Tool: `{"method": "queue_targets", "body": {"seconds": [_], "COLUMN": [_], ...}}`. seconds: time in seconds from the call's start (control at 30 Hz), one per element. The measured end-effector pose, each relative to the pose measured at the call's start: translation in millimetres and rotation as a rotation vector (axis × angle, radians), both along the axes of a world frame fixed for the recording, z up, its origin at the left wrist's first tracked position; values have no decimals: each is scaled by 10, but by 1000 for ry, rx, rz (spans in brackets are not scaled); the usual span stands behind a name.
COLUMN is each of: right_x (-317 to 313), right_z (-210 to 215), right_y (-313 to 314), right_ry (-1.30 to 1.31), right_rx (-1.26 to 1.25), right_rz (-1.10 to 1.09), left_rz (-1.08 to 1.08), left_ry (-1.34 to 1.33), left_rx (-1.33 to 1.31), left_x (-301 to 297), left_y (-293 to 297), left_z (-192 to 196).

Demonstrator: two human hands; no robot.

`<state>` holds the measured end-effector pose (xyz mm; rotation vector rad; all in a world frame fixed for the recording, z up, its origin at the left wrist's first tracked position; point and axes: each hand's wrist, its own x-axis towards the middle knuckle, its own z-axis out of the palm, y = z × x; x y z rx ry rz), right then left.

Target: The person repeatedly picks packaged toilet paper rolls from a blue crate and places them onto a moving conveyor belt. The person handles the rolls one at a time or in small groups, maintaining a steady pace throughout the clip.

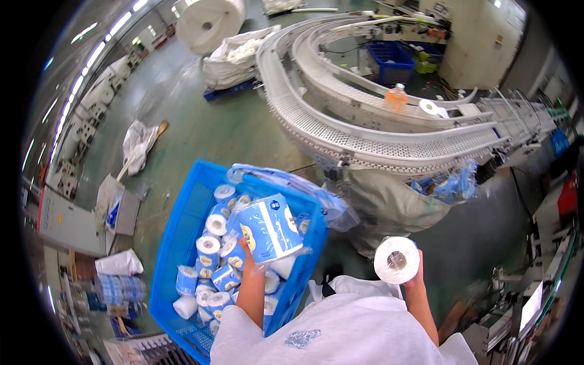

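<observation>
My left hand (249, 254) is closed on a large blue-and-white wrapped toilet paper roll (269, 226), which it holds up over a blue plastic crate (159, 267). Clear film sticks out past the roll's lower edge, and most of my fingers are hidden behind it. Inside the crate, smaller wrapped toilet paper rolls (207, 258) lie in a loose heap. To the right, my right hand (417, 277) grips another toilet paper roll (398, 260), its white end and core facing up under clear film. The crate's far rim carries a sheet of printed plastic film (286, 177).
A curved conveyor (365, 143) runs ahead, with an orange bottle (395, 97) and a white roll (429, 108) on it. Below hangs a large pale sack (383, 207). Machinery (523, 304) stands at right; a grey cabinet (68, 222) stands at left.
</observation>
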<state>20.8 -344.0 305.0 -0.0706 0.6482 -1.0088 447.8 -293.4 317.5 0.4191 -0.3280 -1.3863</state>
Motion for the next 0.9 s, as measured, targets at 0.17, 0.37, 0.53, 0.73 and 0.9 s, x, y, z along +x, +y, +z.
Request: {"method": "queue_targets", "body": {"seconds": [0.17,0.37,0.53,0.73,0.9], "right_x": [-644,-2190,-3791,-5300,-6086], "right_z": [185,137,163,390,271], "right_y": [58,37,132,315,127], "right_ry": [-184,-229,-90,154,146], "right_rx": [-35,-11,-111,-154,-121], "right_rz": [-156,-431,-732,-1227,-1327], "left_rz": [-417,-773,-964,-1234,-1505], "left_ry": [172,492,596,319,157], "left_rx": [-94,45,265,315,123], "left_x": [-1072,-3079,-4812,-6698,-8130], "left_y": [-773,-1511,-1841,-2164,-2453], "left_z": [393,497,365,-31,92]}}
